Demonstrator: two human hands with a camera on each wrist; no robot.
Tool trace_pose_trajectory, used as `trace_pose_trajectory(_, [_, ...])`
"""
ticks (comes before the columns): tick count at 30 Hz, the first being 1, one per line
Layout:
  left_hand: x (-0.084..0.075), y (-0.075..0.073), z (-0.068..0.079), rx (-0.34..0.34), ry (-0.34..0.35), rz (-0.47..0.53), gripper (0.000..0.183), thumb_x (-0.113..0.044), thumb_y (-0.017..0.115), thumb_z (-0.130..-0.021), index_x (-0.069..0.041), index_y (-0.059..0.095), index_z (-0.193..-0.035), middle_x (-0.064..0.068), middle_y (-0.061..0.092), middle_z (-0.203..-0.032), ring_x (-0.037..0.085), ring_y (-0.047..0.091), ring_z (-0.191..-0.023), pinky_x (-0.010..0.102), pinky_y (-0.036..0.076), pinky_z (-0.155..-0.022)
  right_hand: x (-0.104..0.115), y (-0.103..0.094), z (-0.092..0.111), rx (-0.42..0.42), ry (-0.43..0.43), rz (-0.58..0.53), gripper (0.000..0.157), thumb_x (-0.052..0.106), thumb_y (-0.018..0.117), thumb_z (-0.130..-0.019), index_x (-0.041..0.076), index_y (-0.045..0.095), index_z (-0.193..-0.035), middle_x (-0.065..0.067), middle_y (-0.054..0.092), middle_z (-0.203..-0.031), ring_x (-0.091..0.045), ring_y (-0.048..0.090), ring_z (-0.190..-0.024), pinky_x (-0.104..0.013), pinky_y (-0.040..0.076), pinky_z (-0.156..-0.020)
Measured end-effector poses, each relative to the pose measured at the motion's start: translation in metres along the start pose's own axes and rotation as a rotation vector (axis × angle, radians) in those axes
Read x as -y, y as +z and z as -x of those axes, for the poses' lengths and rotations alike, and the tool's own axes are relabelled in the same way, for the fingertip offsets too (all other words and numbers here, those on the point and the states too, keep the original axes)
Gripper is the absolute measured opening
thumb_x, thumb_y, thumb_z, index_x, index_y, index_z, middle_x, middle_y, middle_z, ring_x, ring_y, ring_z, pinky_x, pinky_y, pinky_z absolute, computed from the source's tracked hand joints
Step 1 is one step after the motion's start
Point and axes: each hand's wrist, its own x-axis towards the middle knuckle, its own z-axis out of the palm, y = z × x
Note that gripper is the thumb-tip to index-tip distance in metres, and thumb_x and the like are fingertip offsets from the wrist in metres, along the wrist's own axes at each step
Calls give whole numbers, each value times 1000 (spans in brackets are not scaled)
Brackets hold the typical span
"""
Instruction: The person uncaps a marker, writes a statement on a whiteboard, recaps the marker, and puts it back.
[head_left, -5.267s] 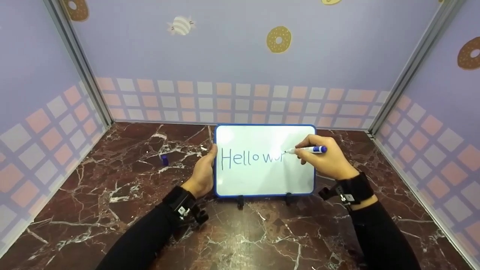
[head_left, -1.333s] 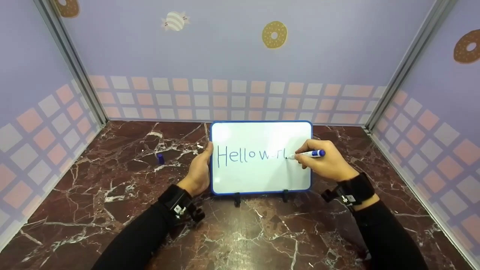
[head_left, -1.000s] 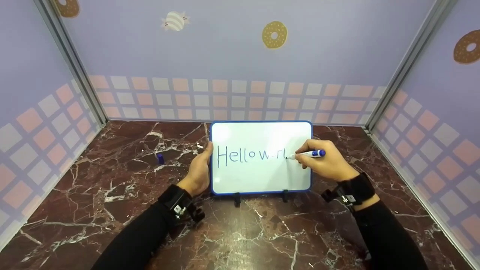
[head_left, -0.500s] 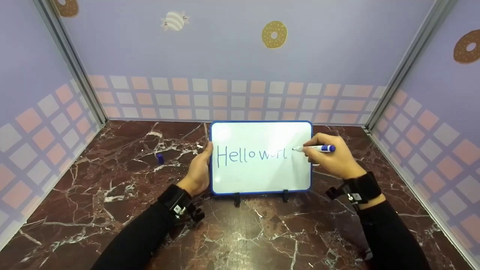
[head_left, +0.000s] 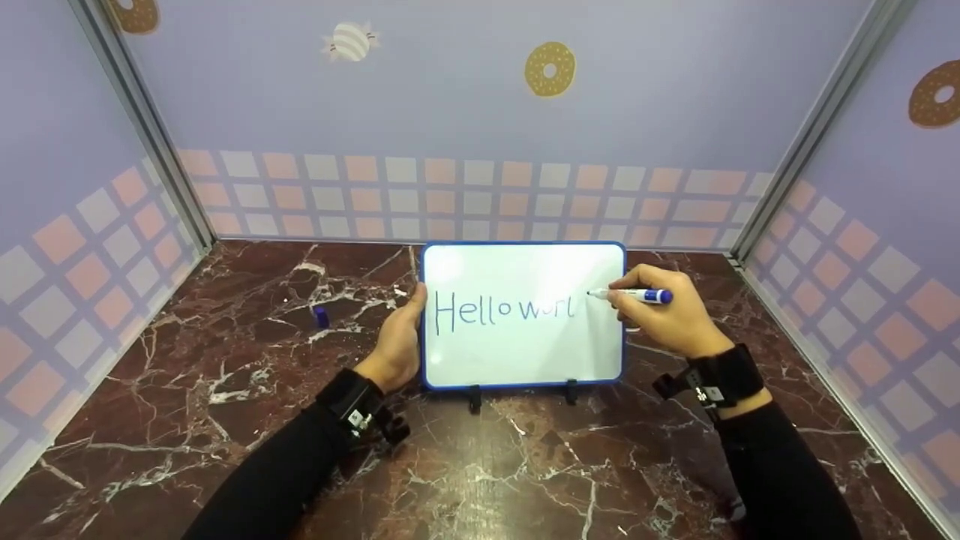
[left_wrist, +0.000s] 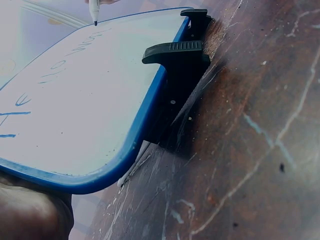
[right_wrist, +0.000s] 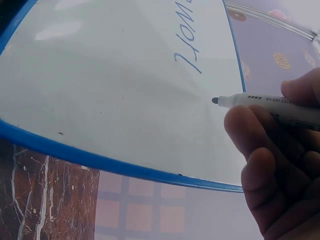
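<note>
A small whiteboard [head_left: 517, 352] with a blue rim leans on a black stand [left_wrist: 175, 55], with "Hello worl" written across it in blue. My left hand [head_left: 396, 345] grips the board's left edge, thumb along the rim and the other fingers hidden behind. Between thumb and fingers, my right hand [head_left: 664, 311] pinches a white whiteboard marker [right_wrist: 265, 104] with a blue end. The marker's dark tip is close to the board, just right of the "l" in the head view. Away to the left, the blue marker cap [head_left: 321, 316] stands on the table.
The dark red marbled table [head_left: 225, 450] spreads around the board. Patterned lilac panels [head_left: 450, 97] enclose it at the back and both sides, joined by metal corner posts [head_left: 142, 127].
Since the oldest frame, an "l" has appeared after "wor". Over the last second, my right hand has moved right and slightly up with the marker, off the "l". My left hand keeps its place.
</note>
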Motion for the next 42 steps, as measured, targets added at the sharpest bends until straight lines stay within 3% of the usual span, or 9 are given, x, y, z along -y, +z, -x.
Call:
trace_pose_trajectory(6, [0,-1,0,21,-17,-12,64,-58,37,-119,-7,64,-148,19,77,-129,34,78,-108,48,65,-89,-2,0,0,-2,-19,14,5,3,80,-102,-2,79,-104,-9,76,-81,-30,76,-69,-35,68,-62])
trace_pose_trajectory(15, [0,-1,-1,13,-14,-9,63,-56,37,-120,-7,64,-148,19,77,-130,33,78,-109,46,65,-90,-1,2,0,-2,-26,28,4,3,80,-103,-1,80,-104,-11,77,-83,-19,75,-71,-28,66,-65])
trace_pose_trajectory(31, [1,-1,-1,15,-8,10,64,-56,38,-119,-6,62,-152,20,76,-134,33,77,-113,46,65,-92,0,2,0,26,2,36,5,4,80,-103,-1,78,-103,-12,78,-94,-22,76,-74,-31,68,-70])
trace_pose_trajectory(42, [1,-2,-1,11,-13,-9,63,-56,38,-120,-7,64,-148,19,77,-131,33,78,-110,46,66,-90,2,0,1,87,15,15,5,1,80,-102,-2,77,-100,-11,76,-88,-25,78,-77,-31,68,-73])
